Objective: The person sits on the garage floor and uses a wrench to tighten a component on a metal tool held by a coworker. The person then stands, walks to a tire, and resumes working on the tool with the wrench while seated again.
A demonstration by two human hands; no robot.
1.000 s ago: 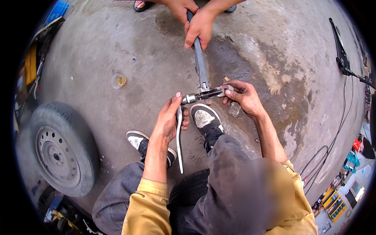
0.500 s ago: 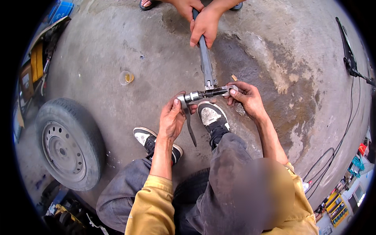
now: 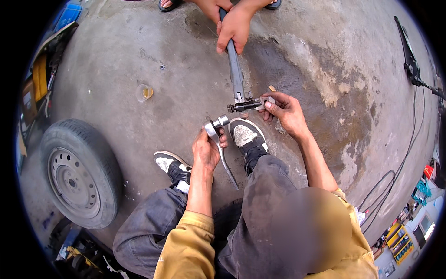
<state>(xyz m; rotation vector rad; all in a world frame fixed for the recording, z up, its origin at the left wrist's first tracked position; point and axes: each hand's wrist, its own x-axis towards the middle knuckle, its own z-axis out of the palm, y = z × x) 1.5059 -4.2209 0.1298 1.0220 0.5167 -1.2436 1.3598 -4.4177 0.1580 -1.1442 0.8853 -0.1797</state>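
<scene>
In my left hand (image 3: 206, 151) is a ratchet wrench (image 3: 227, 169), its handle slanting down to the right, with a silver socket (image 3: 220, 121) on its head. The socket is apart from a dark metal part (image 3: 247, 106) with a bolt head at its left end. My right hand (image 3: 287, 115) pinches a grey metal piece (image 3: 265, 101) at that part's right end. A long grey bar (image 3: 235, 72) meets the dark part from above. A co-worker's two hands (image 3: 233, 29) grip the bar's far end.
A wheel with its tyre (image 3: 108, 174) stands at the left. A clear plastic cup (image 3: 144, 92) with yellowish contents sits on the concrete floor. Black cables (image 3: 412, 139) run along the right, below a dark stand-like object (image 3: 409, 58). My shoes (image 3: 245, 134) are just under the work.
My left hand has drawn the ratchet and socket off the bolt head, down and away from it. The ratchet has tilted. My right hand keeps its pinch.
</scene>
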